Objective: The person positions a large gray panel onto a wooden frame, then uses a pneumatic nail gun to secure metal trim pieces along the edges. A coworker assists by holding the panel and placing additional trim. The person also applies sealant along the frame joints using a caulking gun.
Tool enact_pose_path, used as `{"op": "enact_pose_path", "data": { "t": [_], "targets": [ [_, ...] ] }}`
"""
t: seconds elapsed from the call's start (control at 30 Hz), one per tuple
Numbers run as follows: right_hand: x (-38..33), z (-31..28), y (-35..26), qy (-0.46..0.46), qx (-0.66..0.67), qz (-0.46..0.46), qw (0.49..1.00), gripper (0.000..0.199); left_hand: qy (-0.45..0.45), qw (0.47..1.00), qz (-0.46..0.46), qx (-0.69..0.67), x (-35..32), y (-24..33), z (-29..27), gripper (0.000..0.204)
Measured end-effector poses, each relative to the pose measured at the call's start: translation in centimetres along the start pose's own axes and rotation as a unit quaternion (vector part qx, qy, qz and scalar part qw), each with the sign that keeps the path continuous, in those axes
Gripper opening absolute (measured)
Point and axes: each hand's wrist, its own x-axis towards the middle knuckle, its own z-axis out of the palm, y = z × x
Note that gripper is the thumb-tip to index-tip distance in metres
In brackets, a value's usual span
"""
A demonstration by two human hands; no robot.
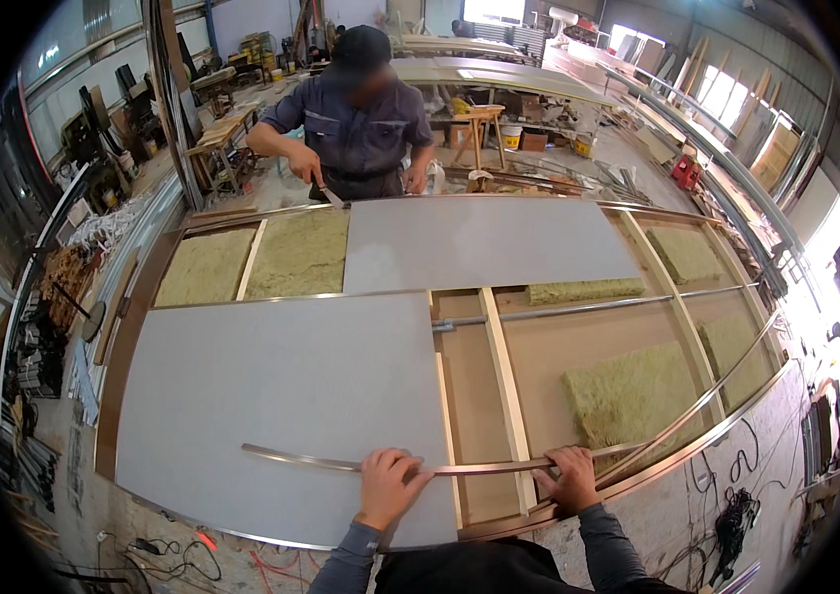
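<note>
The left hand lies on a long thin curved bronze-coloured metal strip, fingers closed down over it. The right hand clasps the same strip further along, fingers wrapped over its top edge. The strip runs from beyond the left hand across a large flat grey rectangular panel, then between the two hands over an open wooden frame bay, and past the right hand beside a yellow-green slab of mineral wool insulation. Well beyond the grip, a second grey panel covers the far bays. A person in a dark grey work shirt stands at the far edge, one hand holding a small tool at that panel's corner. Far behind, a white bucket with a yellow band stands under a wooden trestle, and brown cardboard boxes sit beside it.
</note>
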Motion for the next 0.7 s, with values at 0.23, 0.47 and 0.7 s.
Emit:
{"op": "enact_pose_path", "data": {
  "t": [0.23,0.47,0.7],
  "targets": [
    [0.20,-0.37,-0.21,-0.003,0.004,0.003,1.000,0.042,-0.005,1.000,0.000,-0.004,0.04,-0.14,0.04,0.030],
    [0.10,0.18,0.07,-0.001,0.002,0.002,1.000,0.043,-0.003,1.000,-0.003,0.005,-0.05,-0.30,0.04,0.029],
    [-0.04,0.24,-0.09,-0.005,-0.001,0.005,1.000,0.043,0.007,1.000,0.004,-0.001,-0.09,-0.47,0.11,0.027]
  ]
}}
